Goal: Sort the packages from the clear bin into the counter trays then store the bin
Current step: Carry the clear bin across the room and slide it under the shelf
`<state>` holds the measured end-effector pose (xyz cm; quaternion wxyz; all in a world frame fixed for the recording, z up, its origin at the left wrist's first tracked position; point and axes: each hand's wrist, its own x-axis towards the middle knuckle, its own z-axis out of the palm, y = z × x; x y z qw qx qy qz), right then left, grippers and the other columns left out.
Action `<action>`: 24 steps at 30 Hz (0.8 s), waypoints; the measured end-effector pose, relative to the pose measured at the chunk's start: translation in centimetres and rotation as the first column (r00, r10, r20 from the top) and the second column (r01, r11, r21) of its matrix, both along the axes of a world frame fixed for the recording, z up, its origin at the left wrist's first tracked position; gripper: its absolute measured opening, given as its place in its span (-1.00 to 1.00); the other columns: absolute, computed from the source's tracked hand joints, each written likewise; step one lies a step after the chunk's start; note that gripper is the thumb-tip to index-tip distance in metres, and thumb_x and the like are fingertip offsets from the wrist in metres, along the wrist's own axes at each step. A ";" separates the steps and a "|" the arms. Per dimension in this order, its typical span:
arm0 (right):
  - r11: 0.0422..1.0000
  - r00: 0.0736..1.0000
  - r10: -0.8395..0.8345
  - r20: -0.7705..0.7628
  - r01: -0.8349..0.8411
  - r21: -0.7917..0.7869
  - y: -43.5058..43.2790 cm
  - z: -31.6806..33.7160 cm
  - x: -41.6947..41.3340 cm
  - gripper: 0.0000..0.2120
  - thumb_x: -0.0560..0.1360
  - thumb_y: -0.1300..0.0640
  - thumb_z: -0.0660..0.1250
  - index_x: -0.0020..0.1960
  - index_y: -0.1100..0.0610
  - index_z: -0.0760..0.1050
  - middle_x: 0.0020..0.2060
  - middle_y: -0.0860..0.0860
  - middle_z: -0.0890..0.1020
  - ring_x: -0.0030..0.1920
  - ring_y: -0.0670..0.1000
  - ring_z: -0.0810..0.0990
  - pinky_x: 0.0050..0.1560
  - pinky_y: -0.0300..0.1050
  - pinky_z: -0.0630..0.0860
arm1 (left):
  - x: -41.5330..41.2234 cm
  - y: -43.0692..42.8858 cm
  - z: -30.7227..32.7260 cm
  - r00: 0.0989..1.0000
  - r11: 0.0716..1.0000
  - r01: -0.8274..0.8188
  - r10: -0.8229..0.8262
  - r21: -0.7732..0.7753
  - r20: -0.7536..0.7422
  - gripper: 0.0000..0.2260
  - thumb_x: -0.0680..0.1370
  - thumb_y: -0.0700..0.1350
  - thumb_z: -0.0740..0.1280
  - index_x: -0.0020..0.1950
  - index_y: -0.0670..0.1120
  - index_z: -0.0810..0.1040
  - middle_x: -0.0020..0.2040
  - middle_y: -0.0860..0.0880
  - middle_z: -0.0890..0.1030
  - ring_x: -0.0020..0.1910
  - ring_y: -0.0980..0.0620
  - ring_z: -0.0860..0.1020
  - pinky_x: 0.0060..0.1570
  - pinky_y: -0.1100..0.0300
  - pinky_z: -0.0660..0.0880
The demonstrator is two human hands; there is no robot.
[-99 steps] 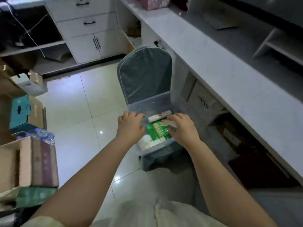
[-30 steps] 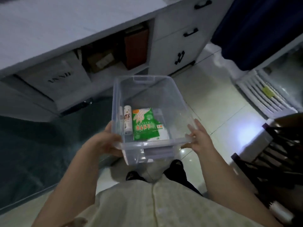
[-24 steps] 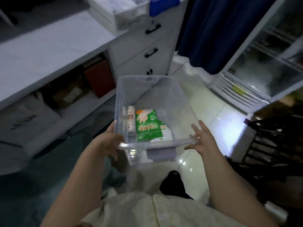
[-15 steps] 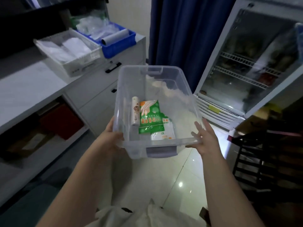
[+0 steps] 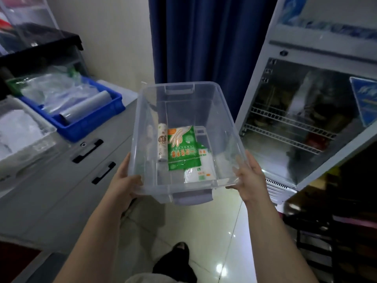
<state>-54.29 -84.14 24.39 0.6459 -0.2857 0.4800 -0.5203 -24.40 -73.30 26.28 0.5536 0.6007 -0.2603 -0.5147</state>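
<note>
— Where's the clear bin (image 5: 221, 111) just now?
— Up off the floor (image 5: 206, 231), out in front of the person, carried between both hands.

— How do the hands have it?
— The left hand (image 5: 124, 180) curls round the bin's near left corner at the rim, a proper grip. The right hand (image 5: 247, 176) lies against the bin's right wall close to the near corner, fingers straight and pointing up the wall, thumb at the rim's lip. That one is flat and pressing rather than clutching.

— Anything inside?
— Three things on the bin's bottom, toward its left and near side. A white roll (image 5: 162, 145) lies lengthwise closest to the left wall. Right beside it is a green package (image 5: 182, 149) with a glove printed on it. A white package (image 5: 201, 171) shows from under the green one, toward the bin's near wall.

— And round the bin?
— Left of it runs a counter (image 5: 130, 98) with two trays on top: a blue tray (image 5: 95, 124), the closer one, with clear plastic bags and a grey roll, and a clear tray (image 5: 48, 127) further left holding something white. Behind the bin hangs a dark blue curtain (image 5: 204, 48). To the bin's right stands a glass-door fridge (image 5: 295, 123).
</note>
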 end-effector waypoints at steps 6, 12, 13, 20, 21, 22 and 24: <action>0.999 1.000 0.020 -0.017 -0.020 -0.030 -16.6 4.1 4.4 -0.40 0.47 0.45 0.15 0.30 -0.13 0.45 0.31 0.02 0.51 0.16 0.25 0.57 0.00 0.38 0.47 | 4.6 -16.6 1.8 1.000 0.996 -0.002 0.001 -0.089 -0.004 -0.25 0.42 -0.42 0.25 0.40 0.30 0.33 0.27 -0.03 0.50 0.08 -0.25 0.58 -0.11 -0.20 0.60; 0.992 0.995 0.100 -0.012 -0.100 -0.075 -32.2 5.5 7.4 -0.38 0.51 0.49 0.14 0.44 -0.01 0.29 0.27 -0.02 0.48 0.09 -0.05 0.59 -0.37 -0.27 0.56 | 6.9 -29.9 1.1 0.994 0.983 -0.103 0.107 -0.152 0.016 -0.27 0.44 -0.37 0.30 0.42 0.31 0.30 0.26 -0.11 0.53 0.09 -0.27 0.58 -0.12 -0.21 0.59; 0.986 0.990 0.141 -0.025 -0.143 -0.080 -35.1 5.4 8.1 -0.38 0.51 0.49 0.13 0.44 -0.02 0.28 0.26 -0.03 0.48 0.14 -0.01 0.57 -0.38 -0.29 0.55 | 7.3 -32.0 0.5 0.985 0.976 -0.164 0.170 -0.142 0.025 -0.29 0.46 -0.36 0.31 0.41 0.32 0.31 0.23 -0.09 0.55 0.06 -0.25 0.59 -0.18 -0.14 0.59; 0.919 0.921 0.381 -0.078 -0.387 -0.079 -54.6 5.4 15.5 -0.39 0.50 0.48 0.15 0.39 -0.07 0.34 0.15 -0.10 0.57 0.09 -0.05 0.61 -0.28 -0.12 0.59 | 10.0 -45.3 -1.6 0.852 0.848 -0.523 0.522 -0.086 -0.045 -0.29 0.47 -0.33 0.36 0.42 0.30 0.29 0.34 -0.08 0.45 0.08 -0.21 0.58 -0.01 -0.16 0.57; 0.905 0.908 0.412 -0.078 -0.417 -0.079 -57.0 5.4 16.9 -0.38 0.49 0.48 0.15 0.39 -0.07 0.35 0.14 -0.10 0.57 0.08 -0.04 0.62 -0.38 -0.19 0.55 | 10.6 -46.7 -1.6 0.829 0.826 -0.559 0.557 -0.075 -0.049 -0.30 0.46 -0.32 0.37 0.41 0.31 0.29 0.32 -0.10 0.46 0.09 -0.21 0.58 -0.04 -0.12 0.58; 0.893 0.896 0.438 -0.071 -0.443 -0.075 -59.4 5.4 18.3 -0.38 0.48 0.48 0.15 0.38 -0.07 0.36 0.14 -0.10 0.57 0.08 -0.02 0.62 -0.43 -0.23 0.52 | 11.3 -48.1 -1.6 0.810 0.807 -0.587 0.585 -0.062 -0.045 -0.30 0.47 -0.31 0.37 0.39 0.34 0.30 0.29 -0.11 0.49 0.09 -0.22 0.58 -0.05 -0.11 0.58; 0.875 0.877 0.476 -0.066 -0.480 -0.058 -63.6 5.0 21.6 -0.39 0.48 0.48 0.16 0.36 -0.08 0.38 0.14 -0.09 0.57 0.07 -0.01 0.62 -0.48 -0.28 0.48 | 12.8 -50.5 -1.6 0.773 0.772 -0.634 0.634 -0.044 -0.016 -0.30 0.47 -0.31 0.36 0.36 0.39 0.31 0.22 -0.09 0.54 0.07 -0.21 0.59 0.00 -0.19 0.57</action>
